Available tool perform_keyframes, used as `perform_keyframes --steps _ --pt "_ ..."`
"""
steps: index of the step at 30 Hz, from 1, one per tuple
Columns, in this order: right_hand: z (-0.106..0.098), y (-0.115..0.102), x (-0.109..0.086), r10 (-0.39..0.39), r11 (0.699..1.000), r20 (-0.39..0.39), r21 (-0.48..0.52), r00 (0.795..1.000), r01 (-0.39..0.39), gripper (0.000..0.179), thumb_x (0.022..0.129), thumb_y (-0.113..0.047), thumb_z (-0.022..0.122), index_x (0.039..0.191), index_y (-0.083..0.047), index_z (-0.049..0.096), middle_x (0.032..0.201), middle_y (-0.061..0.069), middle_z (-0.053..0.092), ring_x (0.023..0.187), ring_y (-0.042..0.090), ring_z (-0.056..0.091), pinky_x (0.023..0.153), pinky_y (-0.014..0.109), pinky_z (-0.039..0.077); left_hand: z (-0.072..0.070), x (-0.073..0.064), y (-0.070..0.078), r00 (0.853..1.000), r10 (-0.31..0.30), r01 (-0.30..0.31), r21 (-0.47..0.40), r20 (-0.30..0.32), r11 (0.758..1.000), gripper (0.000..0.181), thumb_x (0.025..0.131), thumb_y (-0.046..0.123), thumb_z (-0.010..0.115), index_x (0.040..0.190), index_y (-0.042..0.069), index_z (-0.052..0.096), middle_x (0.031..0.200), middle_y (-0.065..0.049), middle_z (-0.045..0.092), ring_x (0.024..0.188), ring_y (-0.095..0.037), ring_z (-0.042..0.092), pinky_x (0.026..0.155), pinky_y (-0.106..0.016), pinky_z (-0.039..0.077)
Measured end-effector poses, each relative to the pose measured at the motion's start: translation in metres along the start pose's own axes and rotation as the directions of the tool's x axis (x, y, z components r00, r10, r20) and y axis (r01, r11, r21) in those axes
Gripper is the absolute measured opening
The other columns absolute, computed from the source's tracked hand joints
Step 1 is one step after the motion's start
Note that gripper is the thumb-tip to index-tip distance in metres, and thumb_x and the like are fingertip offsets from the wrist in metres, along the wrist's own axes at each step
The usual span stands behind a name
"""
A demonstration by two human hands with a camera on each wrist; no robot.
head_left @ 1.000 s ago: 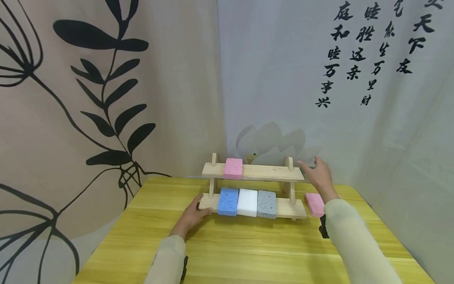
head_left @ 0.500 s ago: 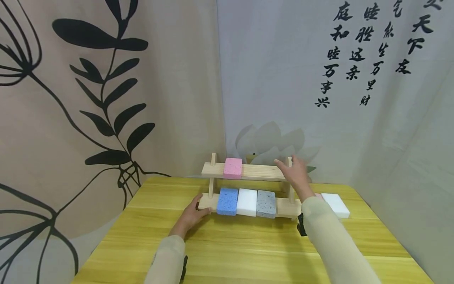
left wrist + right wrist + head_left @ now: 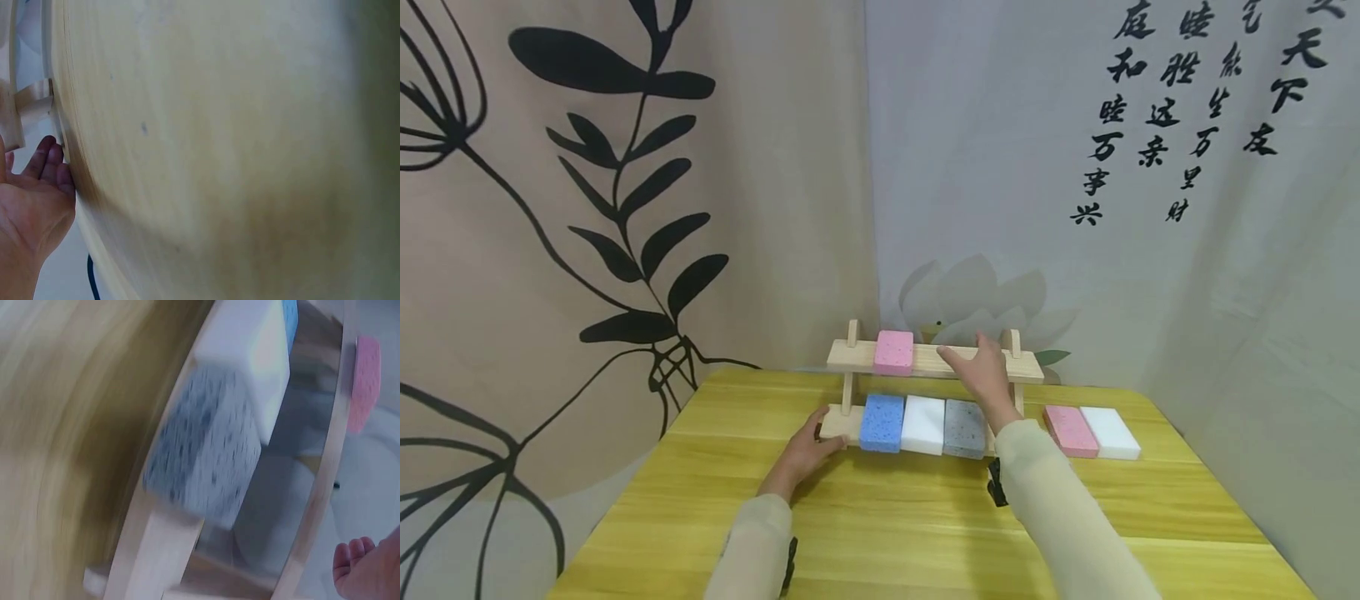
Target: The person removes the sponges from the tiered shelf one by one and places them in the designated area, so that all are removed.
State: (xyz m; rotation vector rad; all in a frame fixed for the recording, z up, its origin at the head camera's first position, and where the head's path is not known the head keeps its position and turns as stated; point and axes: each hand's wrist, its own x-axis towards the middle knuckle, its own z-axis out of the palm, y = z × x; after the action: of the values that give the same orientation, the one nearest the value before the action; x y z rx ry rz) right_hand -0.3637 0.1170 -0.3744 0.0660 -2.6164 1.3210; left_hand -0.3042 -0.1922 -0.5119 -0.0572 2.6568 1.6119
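A two-tier wooden rack [image 3: 842,357] stands on the table. My left hand [image 3: 805,458] grips the left end of its lower shelf, thumb at the front edge. In the left wrist view the fingers [image 3: 47,159] lie by the rack's end. My right hand [image 3: 985,373] is over the right half of the upper shelf, thumb and fingers spread, holding nothing. Left of it on that shelf sits a pink sponge block [image 3: 893,353]. The lower shelf bears a blue sponge block [image 3: 882,423], a white one [image 3: 922,425] and a grey one [image 3: 206,447] side by side.
To the right of the rack, another pink sponge block [image 3: 1071,432] and another white block [image 3: 1109,433] lie side by side on the yellow wood-grain table [image 3: 880,533]. Printed curtains [image 3: 970,167] hang behind the table and along its right side.
My right hand has moved left from beyond the rack's right end to above the upper shelf. Its forearm now uncovers the pink and white blocks at the right. The left hand stays put.
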Motion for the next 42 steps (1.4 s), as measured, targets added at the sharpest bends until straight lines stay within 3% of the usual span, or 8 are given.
perform_keyframes --steps 11,22,33,42 --pt "0.053 -0.034 -0.01 -0.015 1.0 -0.047 -0.001 0.999 0.015 0.099 0.085 -0.059 0.07 0.153 0.001 0.03 0.151 0.025 0.034 0.14 0.04 0.03 0.112 0.054 0.031 -0.007 0.001 0.002 1.0 0.005 -0.005 0.004 -0.007 1.0 0.087 0.091 0.049 0.069 0.159 0.019 0.022 0.153 -0.026 0.035 0.138 -0.046 0.035 0.109 -0.064 0.029" --pt "0.097 -0.04 -0.016 -0.024 0.998 -0.123 -0.057 0.992 0.017 0.1 0.08 -0.058 0.075 0.151 0.0 0.036 0.139 0.024 0.046 0.127 0.038 0.044 0.104 0.051 0.04 -0.007 -0.001 0.002 1.0 0.011 -0.011 -0.014 -0.012 1.0 0.086 0.091 0.047 0.07 0.158 0.018 0.024 0.151 -0.027 0.037 0.136 -0.045 0.037 0.108 -0.062 0.031" --pt "0.112 -0.042 -0.015 -0.022 0.997 -0.165 -0.082 0.986 0.009 0.085 0.075 -0.058 0.08 0.133 -0.002 0.053 0.121 0.019 0.054 0.11 0.035 0.049 0.09 0.048 0.044 -0.002 -0.003 0.004 0.999 0.026 -0.027 -0.022 -0.018 0.999 0.085 0.092 0.047 0.069 0.158 0.017 0.025 0.15 -0.028 0.038 0.135 -0.046 0.039 0.107 -0.063 0.033" --pt "0.115 -0.038 -0.014 -0.005 0.995 -0.16 -0.099 0.987 -0.011 0.086 0.075 -0.055 0.081 0.135 -0.001 0.053 0.119 0.017 0.055 0.11 0.033 0.047 0.091 0.047 0.042 0.0 -0.006 0.005 0.999 0.022 -0.023 -0.014 -0.028 1.0 0.084 0.093 0.046 0.068 0.158 0.018 0.025 0.152 -0.027 0.036 0.136 -0.046 0.038 0.107 -0.063 0.032"
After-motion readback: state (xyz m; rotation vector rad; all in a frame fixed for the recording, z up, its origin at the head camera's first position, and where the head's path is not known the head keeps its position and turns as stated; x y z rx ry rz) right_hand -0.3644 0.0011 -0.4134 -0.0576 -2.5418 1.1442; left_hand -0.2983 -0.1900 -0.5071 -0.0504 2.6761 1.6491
